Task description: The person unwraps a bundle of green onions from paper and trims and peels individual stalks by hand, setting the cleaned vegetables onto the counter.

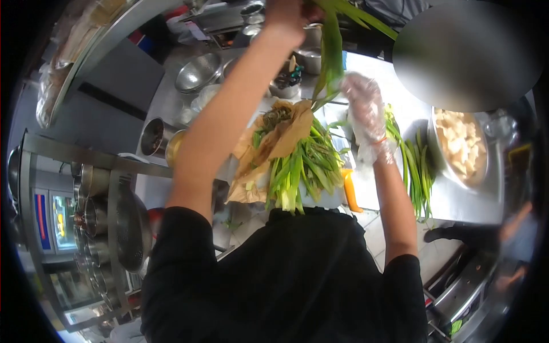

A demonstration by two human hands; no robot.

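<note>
My left hand (287, 17) is raised at the top edge of the view, closed on long, broad green leaves (331, 51) that look like leek tops. They hang down toward the table. My right hand (366, 106), in a clear plastic glove, is beside the hanging leaves. Its fingers are blurred, so I cannot tell whether they grip the leaves. Below the hands lies a pile of leafy green stalks (306, 168), partly covered by crumpled brown paper (280, 137). An orange handle (350, 191) sticks out toward me right of the pile.
More long green stalks (416, 171) lie right of my right forearm. A metal bowl (437, 151) of pale cut pieces (460, 143) stands at the right. A metal strainer bowl (198, 72) and pots are at the back left. Shelving (94, 163) stands left. Another person (517, 234) is at far right.
</note>
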